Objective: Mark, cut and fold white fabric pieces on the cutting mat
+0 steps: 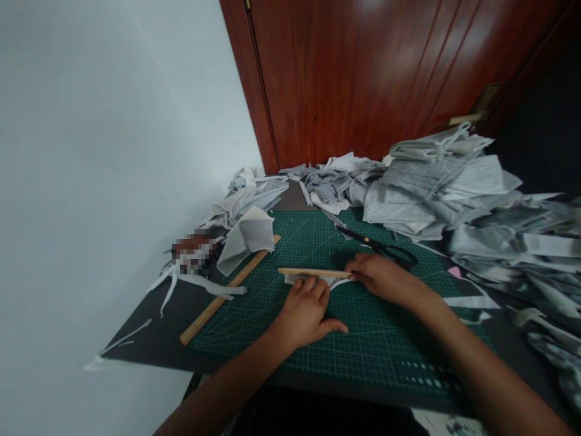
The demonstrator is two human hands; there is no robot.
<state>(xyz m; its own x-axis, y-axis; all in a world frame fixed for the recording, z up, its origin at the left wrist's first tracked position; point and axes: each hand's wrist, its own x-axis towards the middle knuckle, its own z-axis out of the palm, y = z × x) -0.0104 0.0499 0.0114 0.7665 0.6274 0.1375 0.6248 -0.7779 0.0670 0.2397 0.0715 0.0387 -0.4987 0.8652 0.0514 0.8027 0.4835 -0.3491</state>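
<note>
Table (145,348) bears grn mat (363,348); ruler (213,307) lies diag. on mat's L side; scissors (368,241) sit just beyond R hand (374,274), which pinches R end of stick (313,272); L hand (308,312), unclenched, rests fingers on cloth (333,281); stick lies near mid-mat, along cloth's far edge.

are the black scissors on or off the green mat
On: the scissors lie across the green mat, its grid visible around them.

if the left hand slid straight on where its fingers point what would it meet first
Probably the wooden strip just ahead of the left hand, though whether they already touch is unclear.
</note>
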